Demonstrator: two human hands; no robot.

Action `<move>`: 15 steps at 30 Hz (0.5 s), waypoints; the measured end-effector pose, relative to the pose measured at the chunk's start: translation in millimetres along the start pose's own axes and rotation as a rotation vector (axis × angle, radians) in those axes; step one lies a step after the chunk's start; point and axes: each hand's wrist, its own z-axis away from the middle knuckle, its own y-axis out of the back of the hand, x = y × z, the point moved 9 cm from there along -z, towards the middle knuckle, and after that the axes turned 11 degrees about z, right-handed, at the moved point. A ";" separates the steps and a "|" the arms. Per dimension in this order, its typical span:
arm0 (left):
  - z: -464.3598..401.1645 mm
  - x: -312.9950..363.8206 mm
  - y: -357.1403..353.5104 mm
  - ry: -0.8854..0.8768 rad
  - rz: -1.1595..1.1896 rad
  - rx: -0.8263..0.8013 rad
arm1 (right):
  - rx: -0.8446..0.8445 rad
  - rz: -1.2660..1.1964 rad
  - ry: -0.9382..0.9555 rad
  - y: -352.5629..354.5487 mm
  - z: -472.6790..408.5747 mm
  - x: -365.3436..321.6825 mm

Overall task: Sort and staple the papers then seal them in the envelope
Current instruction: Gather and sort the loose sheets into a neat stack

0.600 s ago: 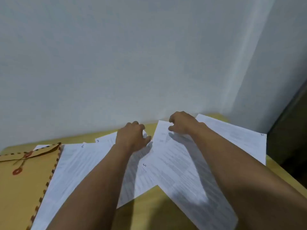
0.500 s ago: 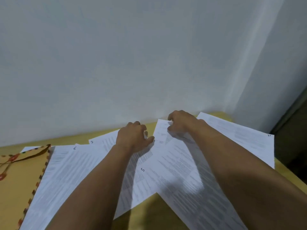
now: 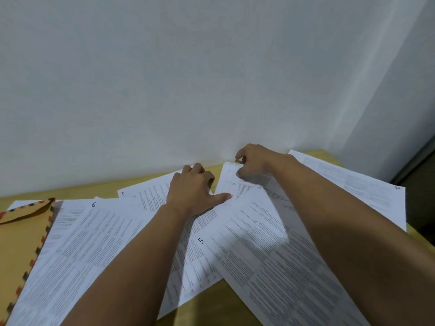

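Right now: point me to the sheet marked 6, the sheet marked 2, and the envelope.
sheet marked 6 (image 3: 77, 243), head view, middle of its printed face.
sheet marked 2 (image 3: 367, 187), head view, printed area near its far corner.
envelope (image 3: 18, 245), head view, bare tan face left of the striped edge.

The envelope (image 3: 21, 234) runs off the left edge of the frame, only its striped border and flap showing. Printed text on the papers (image 3: 94, 250) is too small to read. The left hand (image 3: 193, 191) hides the sheet beneath.
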 end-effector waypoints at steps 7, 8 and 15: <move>1.3 -0.7 -0.9 0.002 0.020 -0.004 | 0.089 -0.123 0.022 7.1 13.2 -9.3; 1.2 -0.7 -0.9 0.006 0.026 -0.010 | 0.098 -0.140 0.026 7.1 13.8 -9.0; 0.8 -0.1 -1.6 0.019 0.035 -0.020 | 0.118 -0.196 0.072 9.6 16.2 -11.1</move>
